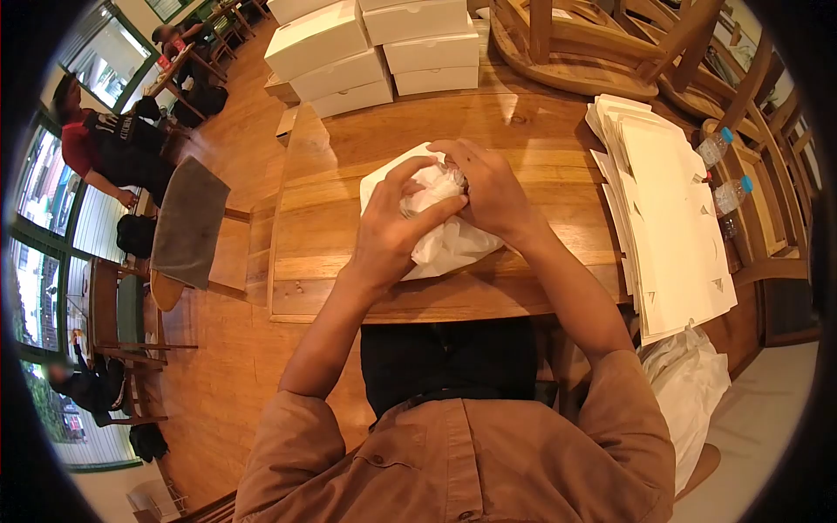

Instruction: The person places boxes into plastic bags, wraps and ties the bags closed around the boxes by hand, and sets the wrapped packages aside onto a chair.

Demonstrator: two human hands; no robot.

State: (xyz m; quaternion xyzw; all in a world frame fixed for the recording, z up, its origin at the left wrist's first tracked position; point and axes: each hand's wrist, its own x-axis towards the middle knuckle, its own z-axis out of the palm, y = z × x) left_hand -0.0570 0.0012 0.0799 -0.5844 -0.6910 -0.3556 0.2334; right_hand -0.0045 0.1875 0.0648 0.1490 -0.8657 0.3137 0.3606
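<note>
Both hands meet over the wooden table (323, 253) in front of my body. Between them is a crumpled white plastic bundle (440, 187), bunched up at the top. My left hand (388, 222) curls round its left side, thumb pointing inward. On the other side my right hand (488, 187) wraps over the top and right of it. Loose white plastic (458, 248) spreads out below the fingers. Under the bundle lies a flat white sheet or box (375, 187), mostly covered. What the plastic encloses cannot be made out.
White boxes (327, 52) are stacked at the table's far side. Flat white cardboard sheets (667, 209) pile up on the right, beside water bottles (732, 193) and upturned wooden chairs (575, 52). A white plastic bag (684, 383) hangs below. A person (113, 139) stands at left near a chair (192, 222).
</note>
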